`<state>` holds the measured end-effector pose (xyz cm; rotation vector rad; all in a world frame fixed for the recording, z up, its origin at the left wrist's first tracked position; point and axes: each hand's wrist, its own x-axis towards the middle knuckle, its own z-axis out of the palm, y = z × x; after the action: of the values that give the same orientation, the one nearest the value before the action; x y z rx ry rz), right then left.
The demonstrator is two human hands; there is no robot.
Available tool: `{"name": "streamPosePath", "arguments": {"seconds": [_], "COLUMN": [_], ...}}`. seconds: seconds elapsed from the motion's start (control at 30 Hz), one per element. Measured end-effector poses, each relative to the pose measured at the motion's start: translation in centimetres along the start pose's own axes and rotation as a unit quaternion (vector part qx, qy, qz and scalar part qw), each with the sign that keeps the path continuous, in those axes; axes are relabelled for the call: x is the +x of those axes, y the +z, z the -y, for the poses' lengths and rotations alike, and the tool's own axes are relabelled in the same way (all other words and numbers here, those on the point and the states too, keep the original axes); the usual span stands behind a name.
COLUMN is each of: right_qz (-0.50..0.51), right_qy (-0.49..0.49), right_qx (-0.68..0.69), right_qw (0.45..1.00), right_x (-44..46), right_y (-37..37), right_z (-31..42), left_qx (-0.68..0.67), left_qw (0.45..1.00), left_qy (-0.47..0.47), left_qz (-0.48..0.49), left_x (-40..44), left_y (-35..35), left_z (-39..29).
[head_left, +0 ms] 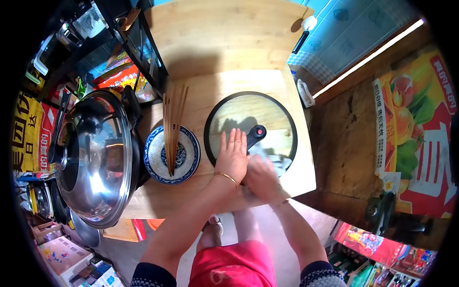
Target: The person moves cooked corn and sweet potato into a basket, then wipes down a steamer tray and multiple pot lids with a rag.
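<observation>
A round glass pot lid (224, 115) with a dark rim and a black handle (258, 133) with a red dot lies on the wooden table. My left hand (233, 155) rests flat on the lid's left part, its fingers stretched out, just left of the handle. My right hand (262, 174), blurred by motion, is over the lid's near right part with a white cloth (278, 162) under its fingers. Left of the lid, a blue-and-white plate (192, 167) carries several wooden chopsticks (173, 129) laid across it.
On the left stands a large wok with a shiny domed lid (103, 158). Behind it is a black shelf rack (138, 57) with packets. The wooden table (301, 177) ends just right of the lid. A printed cardboard box (416, 129) is farther right.
</observation>
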<state>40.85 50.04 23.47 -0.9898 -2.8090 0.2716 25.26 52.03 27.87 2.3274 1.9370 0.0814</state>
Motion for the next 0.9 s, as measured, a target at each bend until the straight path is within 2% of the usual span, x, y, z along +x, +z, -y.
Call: {"name": "streamPosePath", "arguments": {"seconds": [0.07,0.1,0.17,0.2,0.3,0.37,0.43,0.5,0.53,0.6,0.7,0.73,0.8,0.87,0.9], "right_qz": [-0.111,-0.109,-0.129,-0.126,-0.150,0.036,0.125,0.157,0.140,0.171,0.183,0.183,0.100,-0.011,-0.038], "right_qy": [0.165,0.158,0.210,0.198,0.192,0.003,-0.141,-0.289,-0.370,-0.410,-0.374,-0.370,-0.217,-0.116,-0.057], "right_qx": [0.000,-0.003,0.000,-0.002,0.055,0.124,0.124,0.119,0.128,0.109,0.158,0.159,0.185,0.204,0.193], "right_qw": [0.980,0.981,0.969,0.972,0.968,0.992,0.974,0.937,0.909,0.889,0.896,0.897,0.953,0.972,0.979], "right_x": [-2.0,-2.0,-1.3,-0.5,4.0,8.4,14.4,20.1,21.7,23.3,24.1,23.9,23.1,20.1,18.4], "right_y": [0.3,0.3,0.5,0.3,-1.4,-3.7,-4.0,-4.0,-2.8,-2.1,-1.8,-1.9,-2.3,-2.2,-1.9], "right_z": [-3.1,-4.7,-7.6,-9.0,-13.8,-16.2,-16.2,-12.9,-11.5,-7.2,-8.1,-9.1,-12.9,-17.1,-19.0], "left_qx": [0.019,0.017,-0.150,-0.078,0.007,0.010,0.018,0.058,0.002,-0.024,-0.048,-0.062,-0.073,-0.142,-0.143], "left_qw": [0.999,0.999,0.984,0.992,0.988,0.988,0.989,0.987,0.989,0.990,0.990,0.987,0.983,0.971,0.972], "left_qy": [-0.008,-0.016,-0.087,-0.067,-0.102,-0.106,-0.105,-0.098,-0.093,-0.091,-0.103,-0.135,-0.163,-0.190,-0.185], "left_qz": [-0.045,-0.048,0.045,-0.077,-0.115,-0.110,-0.101,-0.116,-0.118,-0.107,-0.088,-0.061,-0.041,0.026,0.018], "left_x": [0.0,0.5,1.8,2.2,5.1,5.2,5.1,5.0,5.0,4.9,5.5,5.9,6.9,8.0,8.2], "left_y": [-0.3,-0.7,-1.4,-0.3,2.7,3.0,2.6,2.3,2.2,1.7,1.1,0.8,0.5,0.8,0.8], "left_z": [-0.4,-0.6,-1.4,-2.0,-3.8,-3.8,-3.7,-3.7,-3.6,-3.2,-3.9,-4.1,-4.2,-4.4,-4.4]}}
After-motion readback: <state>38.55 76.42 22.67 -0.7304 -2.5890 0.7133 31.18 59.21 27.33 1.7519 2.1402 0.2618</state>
